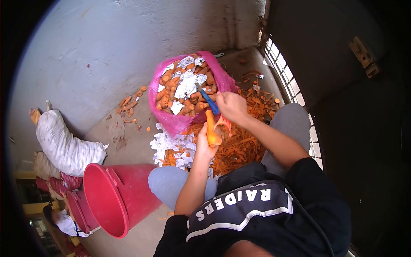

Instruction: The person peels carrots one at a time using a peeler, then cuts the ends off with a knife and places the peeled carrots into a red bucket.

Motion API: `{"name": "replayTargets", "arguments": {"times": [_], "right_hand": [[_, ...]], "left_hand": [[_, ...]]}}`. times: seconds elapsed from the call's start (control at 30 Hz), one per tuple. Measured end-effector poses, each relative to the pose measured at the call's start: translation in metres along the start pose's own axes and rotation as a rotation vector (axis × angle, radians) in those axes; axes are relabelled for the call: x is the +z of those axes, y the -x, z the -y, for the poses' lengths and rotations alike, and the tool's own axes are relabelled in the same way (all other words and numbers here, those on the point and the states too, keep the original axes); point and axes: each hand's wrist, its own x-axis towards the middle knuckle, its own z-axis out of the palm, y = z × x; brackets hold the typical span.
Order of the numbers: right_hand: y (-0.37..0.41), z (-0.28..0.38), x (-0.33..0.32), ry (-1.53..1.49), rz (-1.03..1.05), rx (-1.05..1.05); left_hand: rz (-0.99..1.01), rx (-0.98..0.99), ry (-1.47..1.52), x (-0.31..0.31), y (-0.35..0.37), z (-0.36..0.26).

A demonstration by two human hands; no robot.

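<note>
My left hand is closed round a peeled, bright orange carrot, held upright. Just right of it, my right hand is closed on a knife with a blue handle, its blade pointing up and left over the sack. A red-orange peeler hangs below my right hand, beside the carrot; how it is held is not clear. Beyond my hands is an open pink sack full of unpeeled carrots and crumpled paper. Orange peelings are heaped under my hands.
Large red bin at the left, with another red bin behind it. A white sack leans by the wall. Loose carrot pieces lie left of the pink sack. Another person is at far lower left. A dark door stands right.
</note>
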Motion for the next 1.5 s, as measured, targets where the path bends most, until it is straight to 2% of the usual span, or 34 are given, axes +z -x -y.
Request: {"name": "replayTargets", "arguments": {"times": [0.03,0.07,0.17,0.37,0.47,0.53,0.63,0.67,0.7,0.77,0.8,0.9,0.93,1.03,1.07,1.17,1.4,1.5], "right_hand": [[0.008,0.007,-0.002,-0.018,0.016,-0.031],[0.011,0.008,0.001,-0.014,0.001,-0.059],[0.014,0.004,0.012,0.016,-0.022,-0.121],[0.015,0.001,0.019,0.061,-0.031,-0.185],[0.013,0.003,0.023,0.077,0.037,-0.15],[0.009,0.007,0.02,0.092,0.101,-0.111],[-0.033,-0.022,0.022,0.19,-0.085,0.016],[-0.052,-0.038,0.019,0.216,-0.221,-0.009],[-0.068,-0.054,0.014,0.247,-0.357,-0.03],[-0.081,-0.065,0.002,0.228,-0.45,0.067],[-0.08,-0.06,-0.006,0.184,-0.458,0.11],[-0.062,-0.039,-0.009,0.044,-0.317,0.114],[-0.049,-0.026,-0.009,0.003,-0.216,0.147],[-0.008,0.0,-0.002,-0.065,-0.032,0.068],[0.001,0.004,0.004,-0.061,-0.031,0.028],[0.014,0.007,0.014,-0.023,-0.004,-0.087],[0.014,0.005,0.019,0.018,0.017,-0.159],[0.008,0.007,0.019,0.081,0.095,-0.103]], "left_hand": [[0.078,-0.066,0.092,-0.019,-0.008,-0.002],[0.37,-0.109,0.158,-0.031,-0.017,-0.002],[-0.134,0.092,-0.036,-0.002,-0.01,0.007],[-0.291,0.177,-0.13,0.032,0.0,0.018],[-0.309,0.194,-0.225,0.041,0.007,0.013],[-0.216,0.175,-0.334,0.026,0.007,0.007],[-0.19,0.066,-0.458,0.021,0.026,0.019],[-0.199,0.013,-0.498,0.025,0.034,0.023],[-0.124,0.0,-0.45,0.033,0.036,0.024],[0.021,-0.022,-0.341,0.048,0.042,0.026],[-0.014,0.008,-0.373,0.049,0.04,0.024],[-0.144,0.018,-0.233,0.043,0.028,0.019],[-0.087,0.01,-0.171,0.034,0.024,0.016],[-0.041,0.045,-0.112,0.004,0.006,0.01],[0.156,-0.04,0.109,-0.037,-0.014,0.007],[-0.29,0.115,-0.073,0.031,0.001,0.009],[-0.159,0.087,-0.222,0.027,0.005,0.013],[-0.265,0.138,-0.285,0.038,0.008,0.011]]}}
